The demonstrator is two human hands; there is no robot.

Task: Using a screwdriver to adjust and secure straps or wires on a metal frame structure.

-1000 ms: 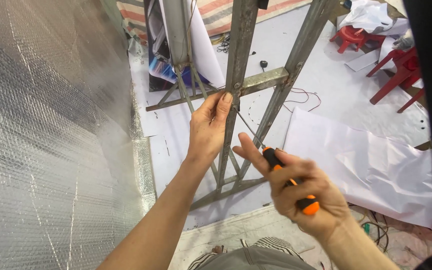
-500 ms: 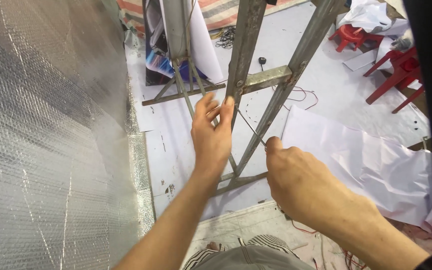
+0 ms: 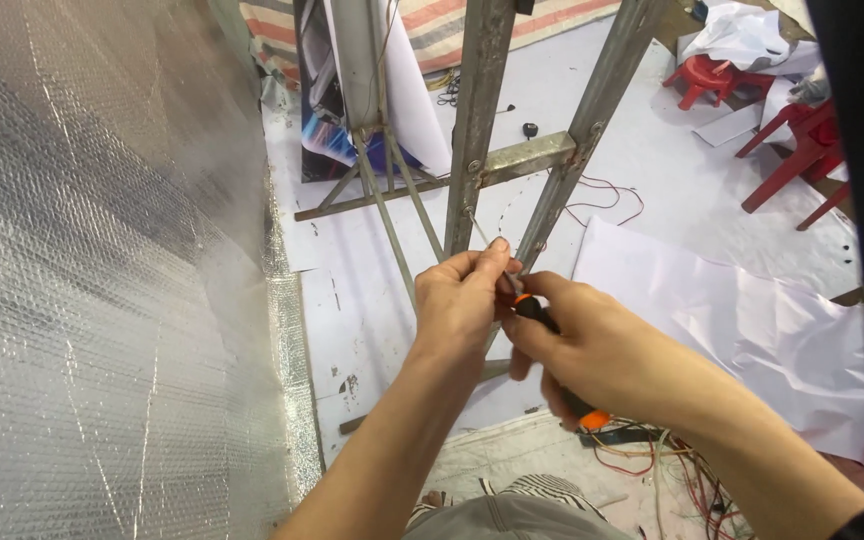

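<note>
I look down a grey metal ladder-like frame (image 3: 479, 110) from above. My right hand (image 3: 592, 345) grips a screwdriver (image 3: 552, 330) with a black and orange handle; its thin shaft points up toward the frame's upright. My left hand (image 3: 462, 300) is pressed against the right one, its fingertips pinching the shaft near the handle. Both hands are right in front of the frame's slanted rail (image 3: 592, 120), just below the cross bar (image 3: 512, 158).
A silver bubble-foil sheet (image 3: 102, 300) fills the left side. On the floor below lie white sheets (image 3: 732, 320), red and black wires (image 3: 602, 195), a tangle of coloured wires (image 3: 672, 460) and red plastic stools (image 3: 792, 150). A striped mat (image 3: 432, 25) lies at the top.
My left hand has left the frame's upright and come down to my right hand. The right hand has turned the screwdriver so its shaft points up at the frame.
</note>
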